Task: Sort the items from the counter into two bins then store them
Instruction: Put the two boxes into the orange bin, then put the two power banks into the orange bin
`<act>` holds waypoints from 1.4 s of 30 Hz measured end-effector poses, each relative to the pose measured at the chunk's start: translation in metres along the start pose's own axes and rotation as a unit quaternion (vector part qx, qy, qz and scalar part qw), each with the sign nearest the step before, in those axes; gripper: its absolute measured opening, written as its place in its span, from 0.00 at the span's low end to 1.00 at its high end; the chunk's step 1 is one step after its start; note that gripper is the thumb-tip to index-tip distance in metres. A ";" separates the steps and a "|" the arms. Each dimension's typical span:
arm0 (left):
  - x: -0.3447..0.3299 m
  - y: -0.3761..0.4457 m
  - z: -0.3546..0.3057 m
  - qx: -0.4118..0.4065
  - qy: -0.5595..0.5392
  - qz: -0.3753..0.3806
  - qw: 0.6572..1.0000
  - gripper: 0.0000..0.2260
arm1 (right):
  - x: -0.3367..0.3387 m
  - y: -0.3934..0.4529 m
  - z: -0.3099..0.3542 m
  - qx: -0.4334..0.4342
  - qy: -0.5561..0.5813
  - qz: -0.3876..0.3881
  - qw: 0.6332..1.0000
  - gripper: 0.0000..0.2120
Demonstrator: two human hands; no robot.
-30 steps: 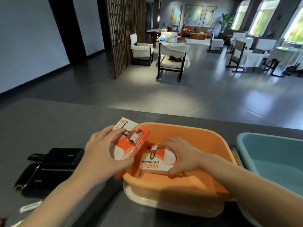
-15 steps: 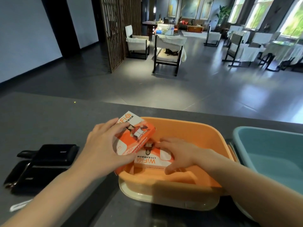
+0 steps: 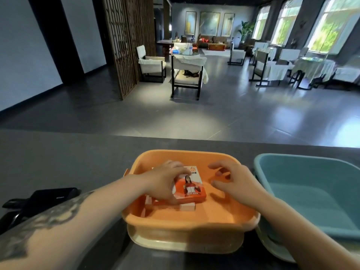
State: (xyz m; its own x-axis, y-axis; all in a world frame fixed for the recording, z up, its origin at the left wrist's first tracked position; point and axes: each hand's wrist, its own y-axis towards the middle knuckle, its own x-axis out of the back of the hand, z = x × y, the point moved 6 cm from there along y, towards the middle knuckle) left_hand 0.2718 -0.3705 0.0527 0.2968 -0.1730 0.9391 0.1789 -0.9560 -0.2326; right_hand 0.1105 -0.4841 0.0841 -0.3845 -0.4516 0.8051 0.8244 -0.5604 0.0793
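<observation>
Fingers of your left hand (image 3: 162,184) clasp the orange box (image 3: 190,185) inside the orange bin (image 3: 187,217); your right hand (image 3: 236,180) hovers beside it, loosely spread, empty.

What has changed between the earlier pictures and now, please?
The left hand has carried its orange-and-white printed box from the rim down into the orange plastic bin, onto the box already lying there, and keeps hold of it. The right hand has let that lower box go and lifted, open. The blue plastic bin and the black cases have not moved.
</observation>
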 end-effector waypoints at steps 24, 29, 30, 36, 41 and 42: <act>0.036 -0.068 0.005 0.061 -0.054 -0.198 0.977 0.20 | -0.025 0.006 0.049 0.069 -0.009 0.045 0.997 0.20; 0.045 -0.171 0.029 0.189 -0.120 -0.378 0.898 0.14 | -0.033 -0.002 0.099 0.122 0.012 0.047 0.991 0.17; 0.038 -0.193 0.037 0.217 -0.133 -0.402 0.880 0.13 | -0.039 -0.004 0.114 0.141 0.020 0.052 0.988 0.17; -0.022 -0.299 0.084 0.358 -0.159 -0.433 0.812 0.12 | -0.098 -0.025 0.210 0.262 0.093 0.066 0.958 0.17; -0.059 -0.339 0.126 0.391 -0.172 -0.384 0.819 0.15 | -0.183 -0.032 0.254 0.278 0.097 0.139 0.946 0.18; -0.063 -0.341 0.134 0.394 -0.165 -0.375 0.823 0.16 | -0.199 -0.030 0.257 0.269 0.094 0.148 0.947 0.19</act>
State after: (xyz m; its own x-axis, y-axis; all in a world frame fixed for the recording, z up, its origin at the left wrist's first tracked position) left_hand 0.3181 -0.0015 0.0394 0.0411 0.5942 0.8033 0.9420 -0.2910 0.1670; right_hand 0.2689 -0.1992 0.0728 -0.1280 -0.6780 0.7239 0.9806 0.0229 0.1948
